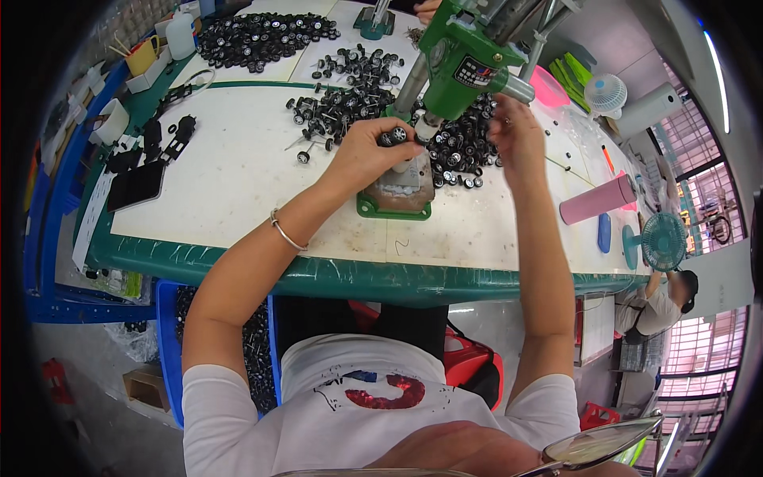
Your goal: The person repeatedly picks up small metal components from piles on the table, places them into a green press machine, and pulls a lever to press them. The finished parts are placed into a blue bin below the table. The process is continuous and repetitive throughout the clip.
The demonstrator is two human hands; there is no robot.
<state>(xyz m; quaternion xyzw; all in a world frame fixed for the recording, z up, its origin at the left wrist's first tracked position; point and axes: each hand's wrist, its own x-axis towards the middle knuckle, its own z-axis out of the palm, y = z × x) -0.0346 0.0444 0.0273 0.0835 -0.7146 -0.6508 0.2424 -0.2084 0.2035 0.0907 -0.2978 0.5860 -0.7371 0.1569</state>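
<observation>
My left hand is closed on small black toy wheels with silver hubs, at the base of a green bench press. The steel ram of the press comes down right beside my fingertips. Below them is the press's base plate, worn and edged in green. My right hand is raised to the right of the press, just under its silver lever end. Its fingers are curled and slightly blurred; a small thing seems to be between them, too small to name.
Loose black wheels lie around the press, with wheels on axles to its left and a larger heap at the far left. A pink bottle lies at right, a phone at left. A blue bin stands below the table edge.
</observation>
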